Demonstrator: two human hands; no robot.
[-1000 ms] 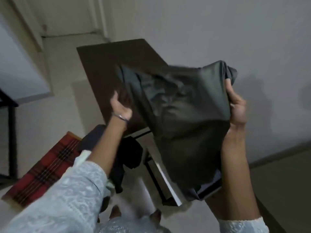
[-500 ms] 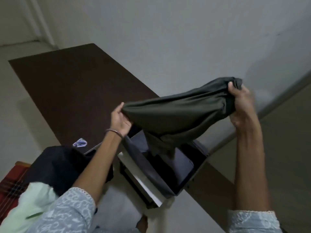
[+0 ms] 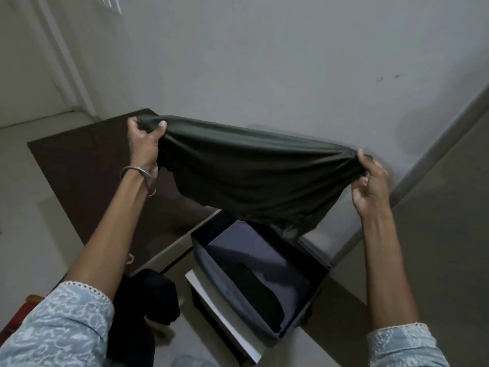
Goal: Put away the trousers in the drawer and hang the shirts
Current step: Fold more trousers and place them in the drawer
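Note:
A dark olive garment (image 3: pixel 251 170), folded over, hangs stretched between my two hands above the open drawer (image 3: pixel 321 268). My left hand (image 3: pixel 145 140) grips its left end with curled fingers. Its right end is pinched by my right hand (image 3: pixel 367 184). The drawer stands pulled out below the dark brown tabletop (image 3: pixel 87 170), and folded dark blue and black clothes (image 3: pixel 254 276) lie inside it. The garment's lowest fold hangs just over the drawer's back edge.
A pile of black clothing (image 3: pixel 148 305) lies at the lower left beside the drawer. A bit of red fabric (image 3: pixel 16 319) shows at the left edge. A grey wall (image 3: pixel 264 62) rises behind the table, with a pale door frame (image 3: pixel 66 62) at the far left.
Both hands have spread the garment wider and lifted it level above the drawer. The view has shifted right and down, so the drawer sits more central.

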